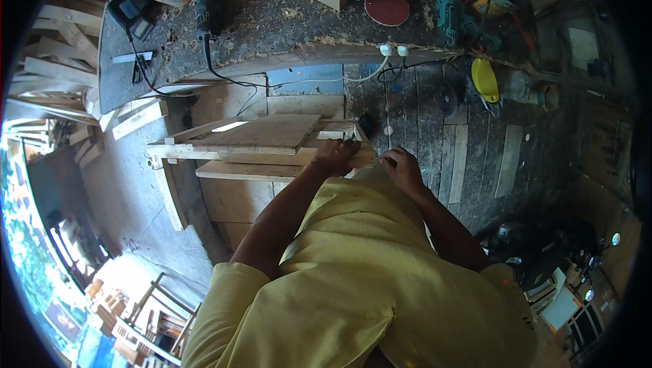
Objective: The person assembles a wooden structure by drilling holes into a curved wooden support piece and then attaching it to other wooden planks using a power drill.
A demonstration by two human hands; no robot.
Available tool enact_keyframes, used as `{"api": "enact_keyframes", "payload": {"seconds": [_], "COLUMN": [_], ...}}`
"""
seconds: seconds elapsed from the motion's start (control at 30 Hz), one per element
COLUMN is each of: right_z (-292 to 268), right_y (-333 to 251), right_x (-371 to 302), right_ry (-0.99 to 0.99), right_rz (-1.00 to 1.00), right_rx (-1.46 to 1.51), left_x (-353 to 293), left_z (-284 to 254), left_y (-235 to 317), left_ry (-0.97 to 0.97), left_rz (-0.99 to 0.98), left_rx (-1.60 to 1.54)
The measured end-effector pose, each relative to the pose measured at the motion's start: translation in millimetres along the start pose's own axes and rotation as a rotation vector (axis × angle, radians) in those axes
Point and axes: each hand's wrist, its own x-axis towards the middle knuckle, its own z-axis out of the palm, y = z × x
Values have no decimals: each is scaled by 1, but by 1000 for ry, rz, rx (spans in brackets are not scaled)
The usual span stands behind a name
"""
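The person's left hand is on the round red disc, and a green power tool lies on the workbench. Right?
Not quite: the head view shows the left hand at the right end of the wooden frame, not on the round red disc. The green power tool does lie on the workbench.

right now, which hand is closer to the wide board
The left hand, just right of the wide board; the right hand is farther off, near the frame's right end.
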Motion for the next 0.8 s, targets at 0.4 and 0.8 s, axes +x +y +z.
{"api": "enact_keyframes", "payload": {"seconds": [0.4, 0.8], "right_z": [37, 25], "right_y": [3, -1], "right_x": [-8, 0], "right_ry": [52, -103], "right_rz": [-209, 5], "right_rx": [-366, -106], "left_x": [-2, -9], "left_z": [13, 19], "left_y": [-6, -3], "left_ry": [198, 123], "left_rz": [70, 30], "left_rx": [-24, -38]}}
